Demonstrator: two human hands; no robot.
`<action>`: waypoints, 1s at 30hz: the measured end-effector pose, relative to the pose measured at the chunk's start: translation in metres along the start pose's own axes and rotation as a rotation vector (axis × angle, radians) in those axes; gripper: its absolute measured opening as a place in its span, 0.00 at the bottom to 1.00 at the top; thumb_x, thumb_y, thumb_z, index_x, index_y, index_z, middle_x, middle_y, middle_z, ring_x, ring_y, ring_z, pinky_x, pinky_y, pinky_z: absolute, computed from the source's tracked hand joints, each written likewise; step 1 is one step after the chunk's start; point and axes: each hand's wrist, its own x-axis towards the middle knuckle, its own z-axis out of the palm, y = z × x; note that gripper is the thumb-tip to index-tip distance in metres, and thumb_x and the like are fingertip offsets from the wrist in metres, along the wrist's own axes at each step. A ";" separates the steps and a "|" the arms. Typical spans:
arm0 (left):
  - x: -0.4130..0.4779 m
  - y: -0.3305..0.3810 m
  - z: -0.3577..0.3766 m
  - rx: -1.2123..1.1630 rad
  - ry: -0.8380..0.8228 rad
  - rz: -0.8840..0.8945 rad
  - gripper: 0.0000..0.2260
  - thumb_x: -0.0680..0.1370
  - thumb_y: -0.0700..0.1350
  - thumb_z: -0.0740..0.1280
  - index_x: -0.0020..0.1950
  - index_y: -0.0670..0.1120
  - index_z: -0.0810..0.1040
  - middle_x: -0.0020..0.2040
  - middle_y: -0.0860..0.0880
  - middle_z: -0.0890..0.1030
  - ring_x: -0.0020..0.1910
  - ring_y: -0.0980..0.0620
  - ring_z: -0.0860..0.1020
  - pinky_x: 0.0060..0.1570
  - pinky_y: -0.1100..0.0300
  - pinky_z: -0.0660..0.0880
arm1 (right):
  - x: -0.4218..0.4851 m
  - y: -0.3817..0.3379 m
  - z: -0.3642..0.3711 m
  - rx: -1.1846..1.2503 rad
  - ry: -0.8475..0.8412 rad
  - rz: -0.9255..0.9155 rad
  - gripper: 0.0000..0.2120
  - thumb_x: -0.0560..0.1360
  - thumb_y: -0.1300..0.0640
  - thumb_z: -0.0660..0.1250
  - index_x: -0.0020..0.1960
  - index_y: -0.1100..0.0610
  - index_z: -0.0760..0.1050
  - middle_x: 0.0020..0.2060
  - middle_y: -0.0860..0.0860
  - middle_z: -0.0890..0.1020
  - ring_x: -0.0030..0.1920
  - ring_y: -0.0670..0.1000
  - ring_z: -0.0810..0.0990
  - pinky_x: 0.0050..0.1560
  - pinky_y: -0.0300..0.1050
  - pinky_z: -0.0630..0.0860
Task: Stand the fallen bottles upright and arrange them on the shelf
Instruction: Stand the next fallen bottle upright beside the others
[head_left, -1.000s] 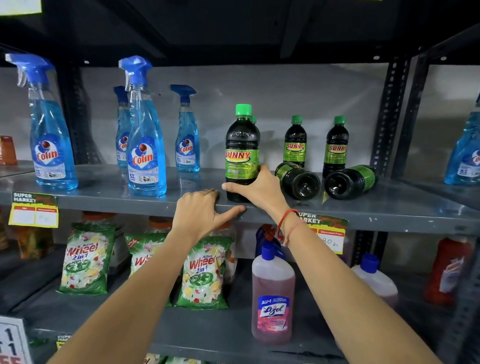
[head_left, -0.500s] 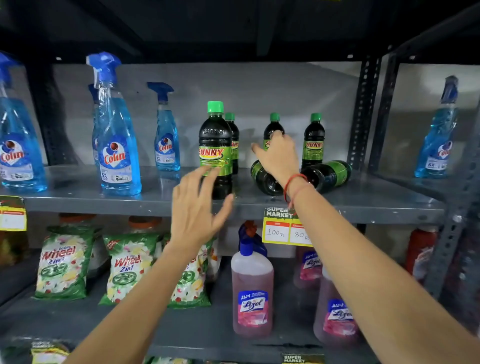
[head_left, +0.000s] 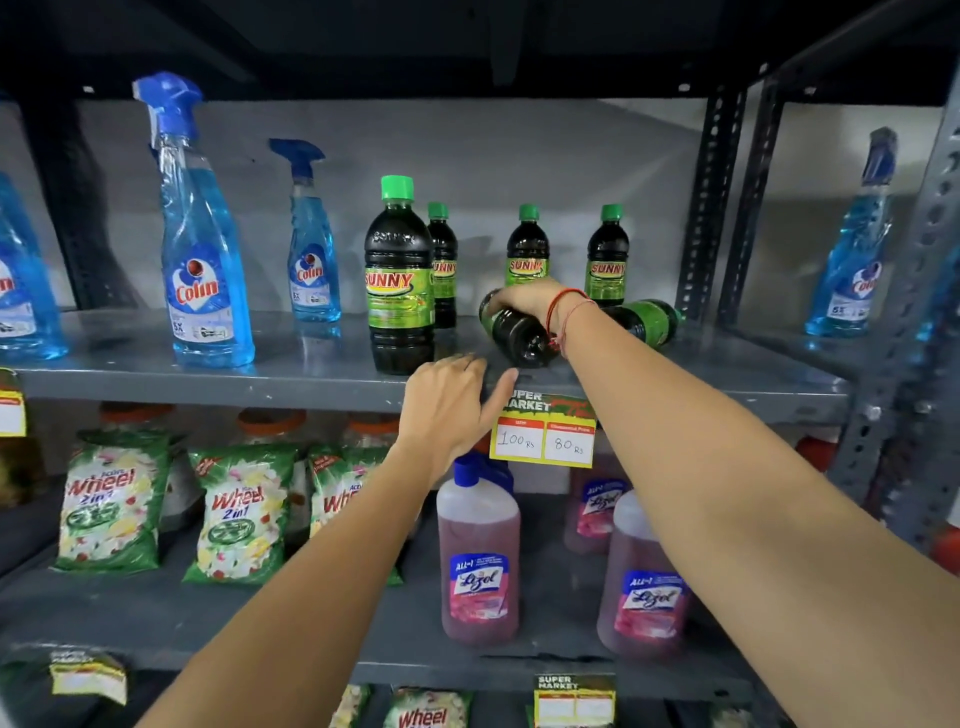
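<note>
Dark Sunny bottles with green caps stand on the grey shelf (head_left: 208, 376). One upright bottle (head_left: 399, 280) is at the front, with three more upright behind: (head_left: 442, 265), (head_left: 527, 249), (head_left: 607, 257). Two bottles lie on their sides. My right hand (head_left: 527, 299) grips the nearer fallen bottle (head_left: 514, 335) from above, its base pointing at me. The second fallen bottle (head_left: 647, 319) lies to the right, partly hidden by my forearm. My left hand (head_left: 449, 410) hovers open at the shelf's front edge, just below the fallen bottle.
Blue Colin spray bottles (head_left: 205, 260) stand at the left of the shelf, one more (head_left: 852, 244) in the right bay. A steel upright (head_left: 711, 202) bounds the shelf at right. Below are Wheel packets (head_left: 236, 512), Lizol bottles (head_left: 480, 556) and a price tag (head_left: 543, 434).
My right hand let go of the upright front bottle, moved right and closed on the nearer fallen bottle. My left hand lifted off the shelf edge and shifted right, fingers apart.
</note>
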 end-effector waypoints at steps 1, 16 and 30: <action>0.000 0.000 0.000 0.004 0.003 -0.003 0.31 0.77 0.60 0.47 0.46 0.39 0.81 0.43 0.42 0.85 0.42 0.43 0.82 0.40 0.51 0.77 | -0.001 0.003 -0.001 0.120 0.019 -0.017 0.20 0.64 0.50 0.75 0.47 0.61 0.74 0.41 0.57 0.81 0.39 0.57 0.81 0.38 0.47 0.79; -0.002 0.003 0.008 -0.006 0.077 -0.028 0.29 0.77 0.60 0.49 0.44 0.40 0.81 0.41 0.43 0.85 0.39 0.44 0.82 0.39 0.53 0.75 | -0.021 -0.008 -0.038 0.023 0.118 -0.358 0.37 0.61 0.45 0.77 0.62 0.59 0.67 0.55 0.51 0.75 0.58 0.52 0.73 0.57 0.44 0.70; -0.002 0.004 0.007 0.002 0.120 -0.024 0.29 0.77 0.60 0.49 0.43 0.41 0.81 0.39 0.44 0.84 0.38 0.45 0.81 0.38 0.55 0.74 | -0.020 -0.047 -0.053 -0.322 0.295 -0.495 0.48 0.64 0.34 0.70 0.73 0.59 0.55 0.68 0.59 0.67 0.68 0.60 0.65 0.66 0.54 0.66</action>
